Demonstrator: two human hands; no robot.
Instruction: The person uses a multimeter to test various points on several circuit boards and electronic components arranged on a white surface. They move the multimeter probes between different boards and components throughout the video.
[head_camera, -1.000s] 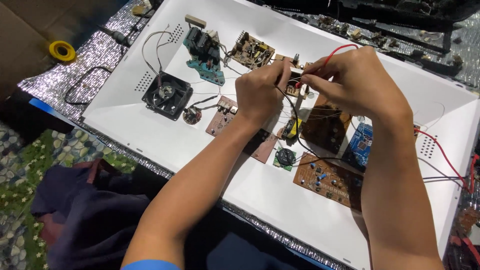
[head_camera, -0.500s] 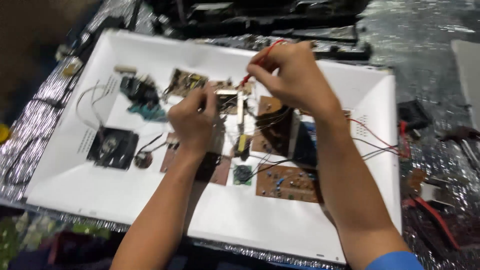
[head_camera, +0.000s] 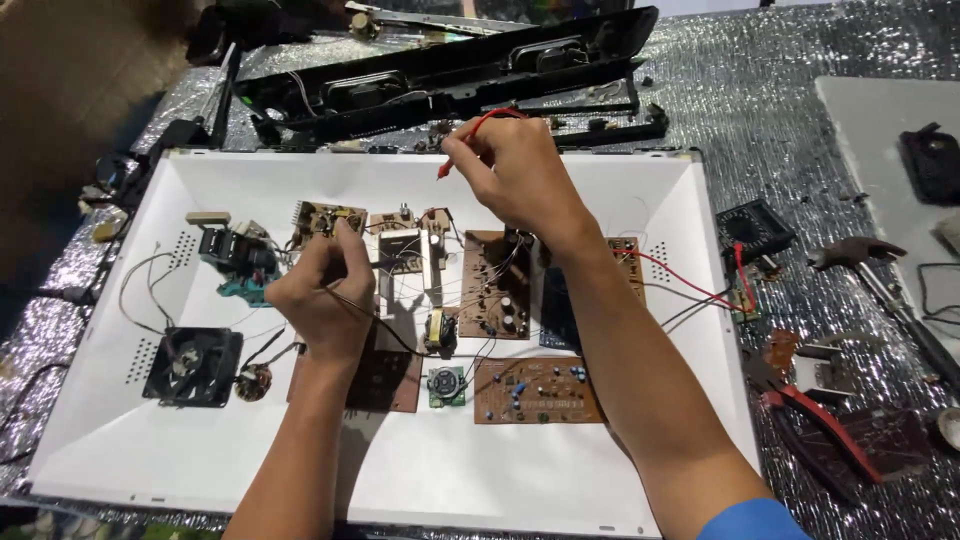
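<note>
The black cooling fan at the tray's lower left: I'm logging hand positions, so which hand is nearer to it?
Left. The left hand is just right of the black fan and slightly above it, not touching. The right hand is far off toward the tray's top middle, pinching a red wire.

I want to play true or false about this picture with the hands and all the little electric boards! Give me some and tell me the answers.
1. The right hand pinches a red wire. True.
2. The black fan sits at the tray's right end. False: it lies near the left end of the white tray.
3. The left hand rests over the boards, fingers on a thin black wire. True.
4. The red-handled pliers lie inside the tray. False: they lie outside, on the silver sheet.
</note>
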